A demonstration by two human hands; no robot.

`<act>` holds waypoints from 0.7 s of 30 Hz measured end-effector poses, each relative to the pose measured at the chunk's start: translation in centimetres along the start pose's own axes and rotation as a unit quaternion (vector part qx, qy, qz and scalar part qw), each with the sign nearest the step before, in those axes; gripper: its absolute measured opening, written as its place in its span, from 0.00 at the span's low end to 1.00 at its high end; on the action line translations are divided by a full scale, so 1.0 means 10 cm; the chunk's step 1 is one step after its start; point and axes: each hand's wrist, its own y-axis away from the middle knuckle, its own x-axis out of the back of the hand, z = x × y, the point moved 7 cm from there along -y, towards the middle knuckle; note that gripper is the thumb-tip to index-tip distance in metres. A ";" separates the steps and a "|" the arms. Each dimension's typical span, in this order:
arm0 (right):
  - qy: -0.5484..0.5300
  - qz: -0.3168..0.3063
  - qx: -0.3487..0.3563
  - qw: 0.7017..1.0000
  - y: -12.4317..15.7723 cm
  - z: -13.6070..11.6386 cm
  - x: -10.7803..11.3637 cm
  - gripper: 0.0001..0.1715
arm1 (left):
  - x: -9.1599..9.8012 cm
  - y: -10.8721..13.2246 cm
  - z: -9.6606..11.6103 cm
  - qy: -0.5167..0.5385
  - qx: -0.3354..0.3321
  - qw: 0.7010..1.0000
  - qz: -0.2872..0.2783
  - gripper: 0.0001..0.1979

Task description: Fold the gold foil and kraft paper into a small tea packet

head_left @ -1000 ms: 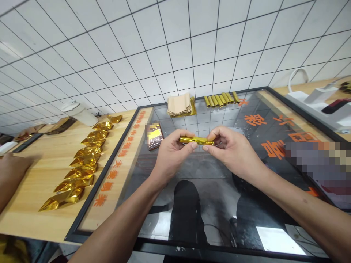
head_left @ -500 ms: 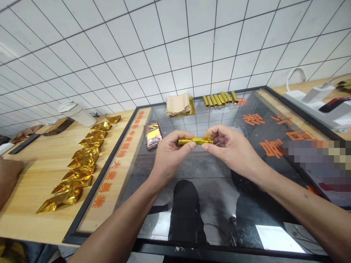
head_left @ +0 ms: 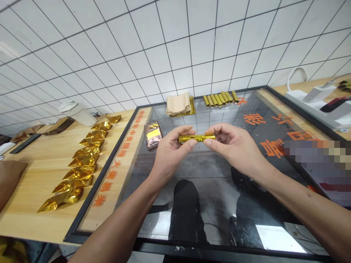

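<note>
I hold a thin gold foil roll level above the glass table top. My left hand pinches its left end between thumb and fingers. My right hand pinches its right end the same way. At the far edge of the glass lies a row of several similar gold rolls. Beside them sits a stack of tan paper sheets on gold foil.
A phone lies on the glass left of my hands. Several crumpled gold foil pouches line the wooden bench at left, with a white cup behind them. Another person's hand rests at the far left. A white device stands at right.
Both hands lifted the gold roll slightly and my fingers shifted along it. The other person's hand at left drew back a little.
</note>
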 end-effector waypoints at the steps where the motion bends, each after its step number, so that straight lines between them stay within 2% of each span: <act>1: -0.004 0.000 0.000 1.000 0.00 0.00 0.00 0.17 | 0.00 0.00 -0.01 0.001 0.004 1.000 -0.003 0.21; 6: -0.014 -0.004 -0.005 1.000 0.01 0.01 -0.02 0.18 | -0.01 0.02 -0.08 -0.019 0.030 0.999 -0.009 0.14; 10: -0.052 -0.027 0.014 0.998 0.02 -0.03 -0.07 0.14 | -0.04 0.04 -0.08 0.005 0.036 0.999 -0.011 0.17; 15: -0.010 -0.013 0.038 0.999 0.03 -0.09 -0.05 0.08 | -0.07 0.05 -0.11 0.024 0.057 0.998 -0.014 0.14; 21: -0.014 -0.017 0.035 0.999 0.03 -0.10 -0.06 0.08 | -0.08 0.06 -0.09 0.027 0.044 0.999 -0.010 0.14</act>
